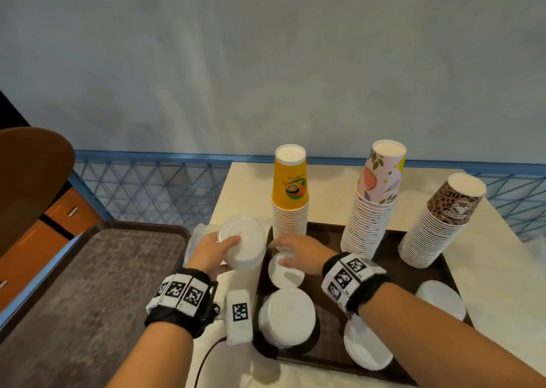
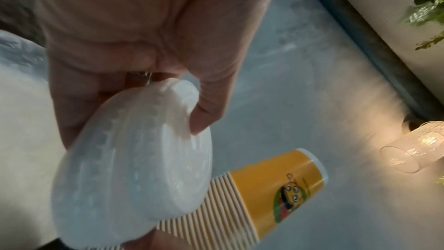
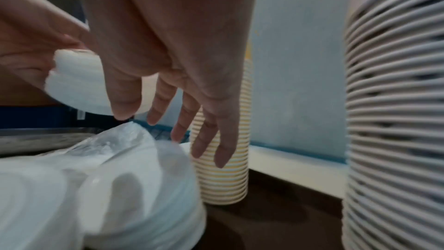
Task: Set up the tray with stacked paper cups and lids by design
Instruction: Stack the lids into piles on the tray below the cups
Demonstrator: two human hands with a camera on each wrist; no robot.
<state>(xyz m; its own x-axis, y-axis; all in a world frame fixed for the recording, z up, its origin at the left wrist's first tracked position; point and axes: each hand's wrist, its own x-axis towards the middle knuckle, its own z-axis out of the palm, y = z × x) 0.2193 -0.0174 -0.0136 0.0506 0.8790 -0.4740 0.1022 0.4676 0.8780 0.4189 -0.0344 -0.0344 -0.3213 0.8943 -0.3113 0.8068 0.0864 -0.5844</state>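
Gripping a stack of white lids (image 1: 243, 242) at the tray's (image 1: 413, 269) nine-o'clock edge, the left hand (image 1: 211, 250) likely places it next; right hand (image 1: 298, 250) hovers slack by the yellow cups (image 1: 289, 198).

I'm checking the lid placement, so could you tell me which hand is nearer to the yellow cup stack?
Right. The right hand hovers open just in front of the yellow cup stack, near its base. The left hand is off to its left, gripping a stack of lids.
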